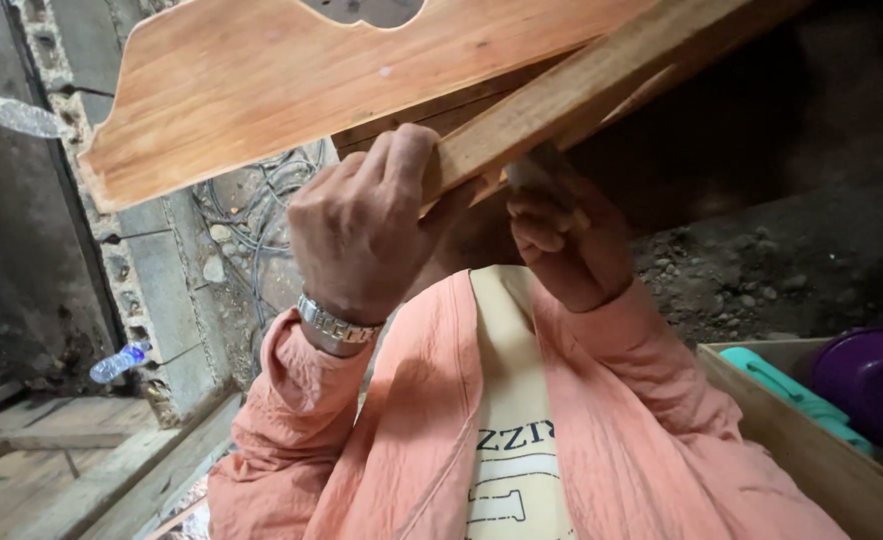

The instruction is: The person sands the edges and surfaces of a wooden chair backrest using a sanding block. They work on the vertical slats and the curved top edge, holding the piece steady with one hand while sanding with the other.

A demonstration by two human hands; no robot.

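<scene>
Looking down from the head camera, the biggest thing going on was a reddish-brown wooden panel with a scalloped, curved edge (292,80), held up high across the top of the view, with a paler straight wooden rail (582,95) running along its underside. Below that was the person's own salmon-pink jacket (402,430) over a cream printed shirt. Off to the right sat an open wooden crate (812,455) with a purple plastic bowl (877,385) and a teal plastic piece (787,385) inside. The left hand (362,230), with a silver metal wristwatch (334,325), was wrapped tight around the rail's lower end. The right hand (562,245) was curled shut just beside it, under the rail; couldn't really tell what it was gripping. A clear plastic bottle with a blue cap (119,362) lay down on the left.
</scene>
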